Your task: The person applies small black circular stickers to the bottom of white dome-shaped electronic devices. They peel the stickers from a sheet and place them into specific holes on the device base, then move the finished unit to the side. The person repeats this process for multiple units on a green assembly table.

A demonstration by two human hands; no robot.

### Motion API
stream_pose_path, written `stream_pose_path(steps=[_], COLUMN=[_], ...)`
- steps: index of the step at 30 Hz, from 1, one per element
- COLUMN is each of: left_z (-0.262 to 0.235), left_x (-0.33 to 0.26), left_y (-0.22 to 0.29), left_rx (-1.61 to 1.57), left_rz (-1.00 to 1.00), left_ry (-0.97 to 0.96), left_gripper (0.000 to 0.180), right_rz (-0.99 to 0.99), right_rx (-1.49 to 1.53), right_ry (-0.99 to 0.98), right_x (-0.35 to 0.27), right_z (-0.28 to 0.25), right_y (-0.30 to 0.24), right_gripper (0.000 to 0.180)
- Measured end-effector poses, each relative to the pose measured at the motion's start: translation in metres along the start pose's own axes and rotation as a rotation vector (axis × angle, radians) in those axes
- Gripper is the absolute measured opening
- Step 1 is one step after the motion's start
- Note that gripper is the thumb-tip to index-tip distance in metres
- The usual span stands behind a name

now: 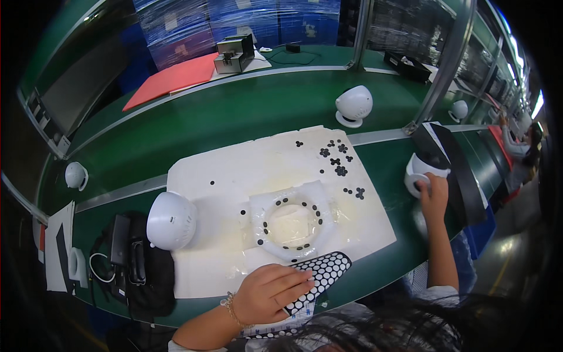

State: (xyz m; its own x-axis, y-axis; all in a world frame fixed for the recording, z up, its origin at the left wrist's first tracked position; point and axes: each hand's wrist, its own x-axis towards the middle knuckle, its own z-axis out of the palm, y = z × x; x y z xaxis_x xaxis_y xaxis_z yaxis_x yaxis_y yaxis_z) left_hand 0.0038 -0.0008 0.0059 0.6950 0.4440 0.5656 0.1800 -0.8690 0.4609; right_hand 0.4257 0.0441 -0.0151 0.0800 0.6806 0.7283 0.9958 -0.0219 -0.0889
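My right hand point(435, 198) grips a white rounded device point(415, 174) with a ring-shaped base, at the right side of the green bench. My left hand point(272, 293) lies with its fingers stretched out over a black sheet of round white dots point(329, 271) at the bench's near edge. Just beyond that sheet, a padded white ring point(261, 226) wrapped in clear film rests on a large white board point(229, 158). Small black round pads sit around the ring. Another white rounded device point(171, 220) stands at the board's left edge.
Loose black pads point(341, 171) cluster on the board's far right. A similar white device point(354, 106) stands on the green surface behind. Black cases and cables point(138, 264) lie at left. Metal posts point(448, 64) rise at the right, and a co-worker point(519, 144) sits farther off.
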Motion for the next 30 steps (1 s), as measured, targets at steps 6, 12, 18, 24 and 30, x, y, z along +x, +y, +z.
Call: stream_pose_path(steps=[6,12,18,24,30], left_z=[-0.001,-0.001,-0.016,-0.007,-0.002], left_x=[-0.006,-0.009,-0.008,-0.019,-0.026], left_y=[-0.001,-0.004,-0.001,-0.004,-0.002], left_rx=[0.056,-0.041,-0.201,-0.374,-0.475], left_rz=[-0.024,-0.027,-0.263,-0.510,-0.688], left_ry=[-0.015,0.038,0.229,0.475,0.555], left_gripper=[0.039,0.041,0.036,0.023,0.019], right_rz=[0.305,-0.004,-0.229,-0.644,-0.589], right_rx=[1.346,1.343,1.123,1.237,1.205], right_ry=[-0.395,-0.872,-0.450,-0.462,-0.518], right_x=[0.038,0.062,0.045,0.028,0.022], right_z=[-0.029,-0.014,0.001,-0.028,-0.029], right_y=[-0.136,-0.213,-0.212,-0.205,-0.205], right_gripper=[0.025,0.029,0.045,0.054,0.045])
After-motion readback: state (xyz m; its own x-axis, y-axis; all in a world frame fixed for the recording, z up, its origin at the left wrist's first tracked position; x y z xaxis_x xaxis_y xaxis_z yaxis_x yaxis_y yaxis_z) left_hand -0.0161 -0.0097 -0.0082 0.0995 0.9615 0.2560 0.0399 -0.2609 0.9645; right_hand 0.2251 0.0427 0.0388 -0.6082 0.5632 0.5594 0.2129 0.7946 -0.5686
